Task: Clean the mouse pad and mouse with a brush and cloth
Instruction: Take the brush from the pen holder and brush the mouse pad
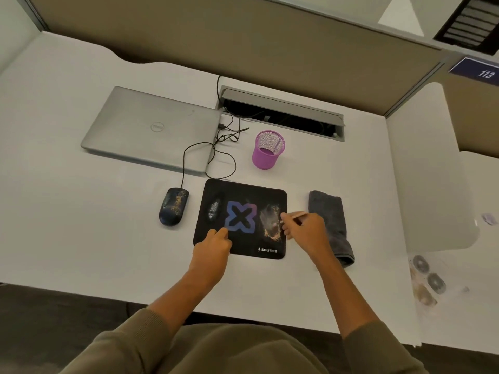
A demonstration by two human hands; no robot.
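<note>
A black mouse pad [243,195] with a purple X lies on the white desk, with a grey smear at its left and a brownish dust patch at its right. My left hand [213,245] presses on the pad's near left corner, fingers curled. At the pad's right edge my right hand [303,228] grips a wooden-handled brush [295,215]; its bristles are hidden or blurred over the brown patch. The dark wired mouse [172,206], speckled with dust, sits left of the pad. A folded grey cloth [330,220] lies right of the pad, behind my right hand.
A closed silver laptop [151,128] lies at the back left, the mouse cable [216,147] looping beside it. A purple mesh cup [267,149] stands behind the pad. An open cable tray [280,114] is set into the desk. Dirty marks [426,279] spot the right side.
</note>
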